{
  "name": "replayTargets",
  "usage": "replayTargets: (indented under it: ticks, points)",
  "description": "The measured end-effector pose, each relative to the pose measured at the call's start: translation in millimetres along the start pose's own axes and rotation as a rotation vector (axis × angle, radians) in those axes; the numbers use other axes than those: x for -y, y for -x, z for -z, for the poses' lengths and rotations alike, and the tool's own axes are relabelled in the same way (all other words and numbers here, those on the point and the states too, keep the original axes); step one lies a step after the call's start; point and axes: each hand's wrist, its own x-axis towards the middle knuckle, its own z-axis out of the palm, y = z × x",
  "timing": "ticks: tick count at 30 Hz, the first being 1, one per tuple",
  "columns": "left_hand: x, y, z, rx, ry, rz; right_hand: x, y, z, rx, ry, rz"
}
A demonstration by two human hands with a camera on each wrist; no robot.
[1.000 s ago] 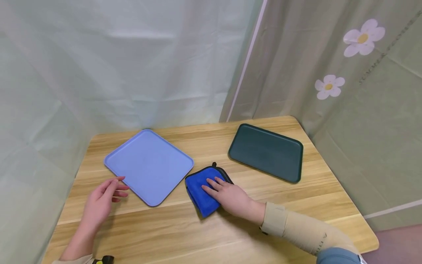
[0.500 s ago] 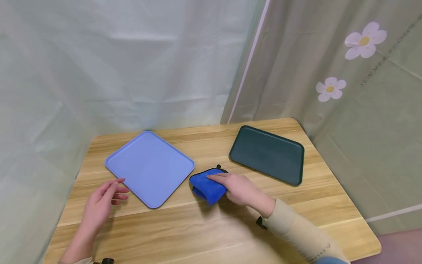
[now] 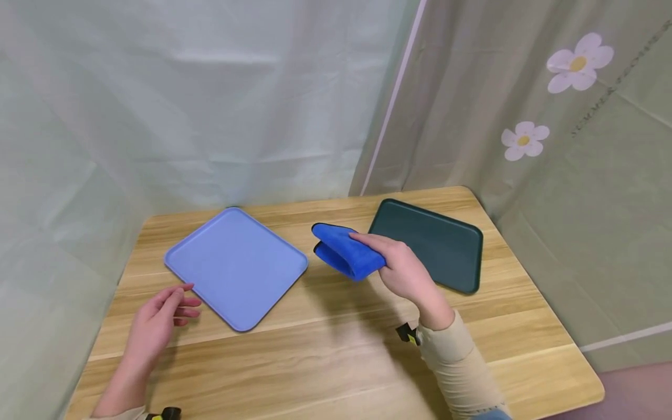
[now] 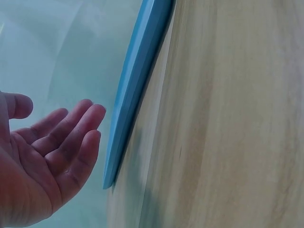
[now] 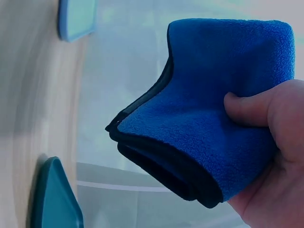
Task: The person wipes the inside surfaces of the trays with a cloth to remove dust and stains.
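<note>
A folded blue cloth (image 3: 349,251) with black edging hangs above the table between two trays. My right hand (image 3: 406,271) pinches its right side; in the right wrist view the thumb of the hand (image 5: 280,142) lies across the near face of the cloth (image 5: 204,104), the other fingers hidden behind it. My left hand (image 3: 157,324) hovers by the near left edge of the blue-violet tray (image 3: 238,268). In the left wrist view this hand (image 4: 54,161) has loosely bent fingers, holds nothing, and stands beside the tray's rim (image 4: 137,95).
The dark green tray (image 3: 436,251) lies at the back right, partly behind my right hand. The wooden table (image 3: 252,373) has rounded corners. Pale curtains (image 3: 236,105) hang along its back and sides, the right one with printed flowers (image 3: 525,140).
My right hand has lifted the cloth off the table, moving it up, back and slightly right; the cloth has tilted and its folded layers gape. The left hand has stayed nearly still.
</note>
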Motion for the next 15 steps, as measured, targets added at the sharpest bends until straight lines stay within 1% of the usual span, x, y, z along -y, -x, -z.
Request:
replayTargets:
  ticks: [2, 4, 6, 10, 11, 13, 15]
  points:
    - [0.6, 0.1, 0.9, 0.007, 0.006, 0.021, -0.2, -1.5, 2.2, -0.012, -0.014, 0.004]
    - [0.8, -0.3, 2.4, 0.032, 0.004, 0.051, 0.1, -2.6, 3.9, -0.023, -0.023, 0.005]
    - [0.3, -1.7, 4.0, 0.087, 0.012, 0.095, 0.7, -3.6, 5.0, -0.032, -0.034, 0.002]
    - [-1.4, -7.4, 6.4, 0.219, 0.020, 0.188, 1.6, -6.2, 6.6, -0.056, -0.067, -0.005]
    - [-1.9, -8.9, 6.5, 0.240, 0.019, 0.209, 1.8, -6.9, 7.0, -0.064, -0.077, -0.008]
    - [-2.1, -11.4, 7.0, 0.260, -0.004, 0.240, 2.0, -8.3, 7.9, -0.079, -0.100, -0.009]
    - [-2.0, -12.7, 8.2, 0.261, -0.047, 0.257, 2.5, -9.6, 9.1, -0.099, -0.118, -0.010]
